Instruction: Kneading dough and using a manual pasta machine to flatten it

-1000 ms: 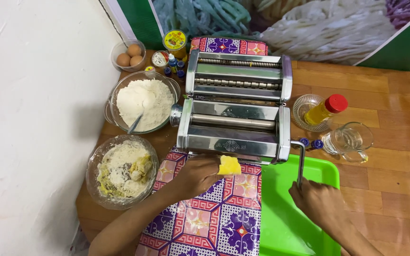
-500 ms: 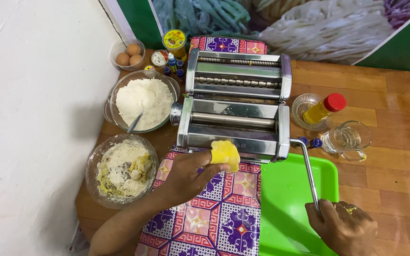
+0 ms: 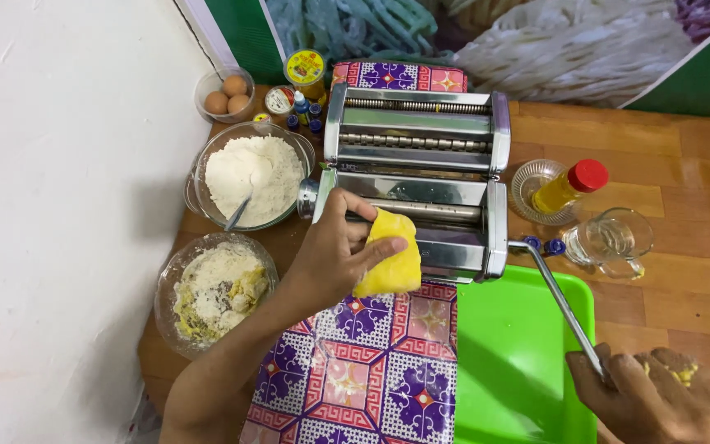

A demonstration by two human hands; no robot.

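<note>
Yellow dough is pinched in the closed fingers of the left hand, just before the rollers of the steel pasta machine mid-table. The crank handle is gripped by the right hand, fist closed, above the green tray at the table's near edge.

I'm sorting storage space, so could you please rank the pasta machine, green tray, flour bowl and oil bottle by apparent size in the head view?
1. Pasta machine
2. Green tray, partly cut off, so this rank is unsure
3. Flour bowl
4. Oil bottle
</note>
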